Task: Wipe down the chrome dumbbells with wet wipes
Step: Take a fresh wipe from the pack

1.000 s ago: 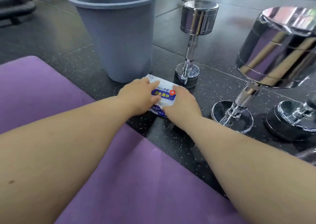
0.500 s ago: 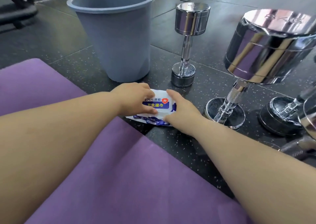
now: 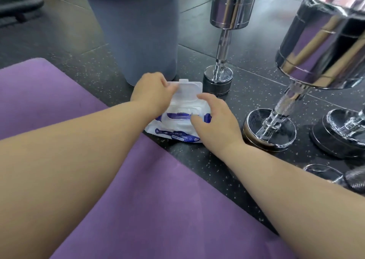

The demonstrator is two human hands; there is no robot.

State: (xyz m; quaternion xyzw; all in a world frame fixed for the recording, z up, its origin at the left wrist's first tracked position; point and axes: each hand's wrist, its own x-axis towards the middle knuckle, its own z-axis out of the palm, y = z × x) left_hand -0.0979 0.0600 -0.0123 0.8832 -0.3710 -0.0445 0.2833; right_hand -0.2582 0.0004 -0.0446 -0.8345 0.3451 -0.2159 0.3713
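Observation:
A white and blue wet wipe pack (image 3: 178, 134) lies on the dark floor at the edge of the purple mat. Its clear plastic lid (image 3: 188, 87) stands flipped up. My left hand (image 3: 153, 92) holds the lid by its left side. My right hand (image 3: 215, 120) rests on the pack's right side, fingertips at the opening. Chrome dumbbells stand upright on end: a small one (image 3: 224, 41) behind the pack, a large one (image 3: 308, 65) to the right, another (image 3: 343, 128) at the right edge. A further dumbbell (image 3: 335, 176) lies low at the right.
A grey-blue plastic bin (image 3: 134, 31) stands just behind the pack, left of the small dumbbell. The purple mat (image 3: 158, 209) covers the near floor under my arms. Black equipment (image 3: 17, 5) sits at the far left.
The pack's lid, shut before, now stands flipped up. My left hand moved to the raised lid and my right fingertips came to the opening. The view moved closer.

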